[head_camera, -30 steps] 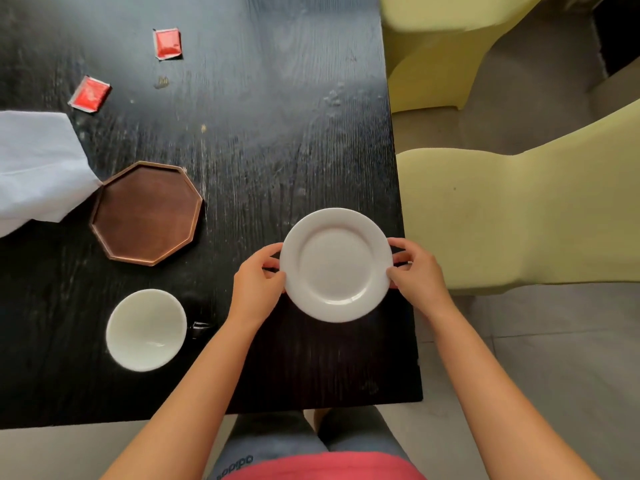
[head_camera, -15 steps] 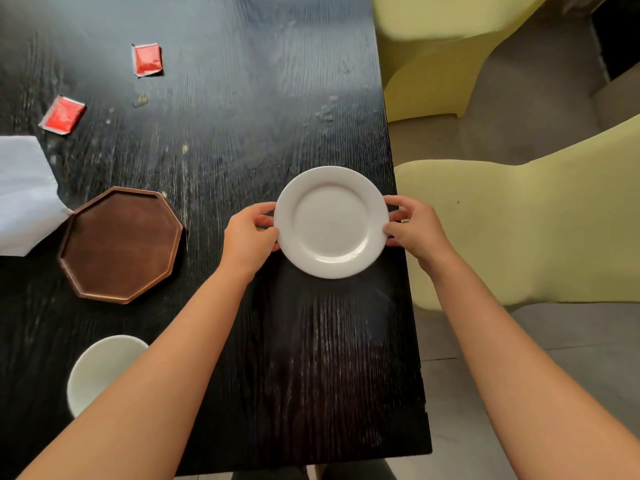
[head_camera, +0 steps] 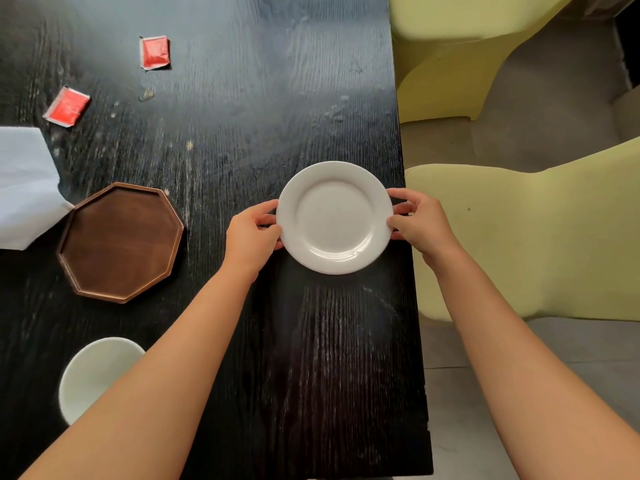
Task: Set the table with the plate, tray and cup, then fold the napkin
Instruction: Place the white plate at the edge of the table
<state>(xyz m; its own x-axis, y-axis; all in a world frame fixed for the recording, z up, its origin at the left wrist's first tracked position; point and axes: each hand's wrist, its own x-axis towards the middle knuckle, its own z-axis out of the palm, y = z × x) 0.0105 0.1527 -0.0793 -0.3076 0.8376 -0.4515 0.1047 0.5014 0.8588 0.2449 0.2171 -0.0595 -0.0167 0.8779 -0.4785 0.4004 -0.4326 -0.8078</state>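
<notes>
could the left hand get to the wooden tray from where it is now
Probably yes. The left hand is busy gripping the plate rim, but the tray sits just to its left on the table with nothing between them; it must let go first.

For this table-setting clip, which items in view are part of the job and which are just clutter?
Part of the job: white plate, held at its rim by left hand and right hand; octagonal wooden tray; white cup; white napkin.

Lying about: two red sachets; yellow chairs.
</notes>
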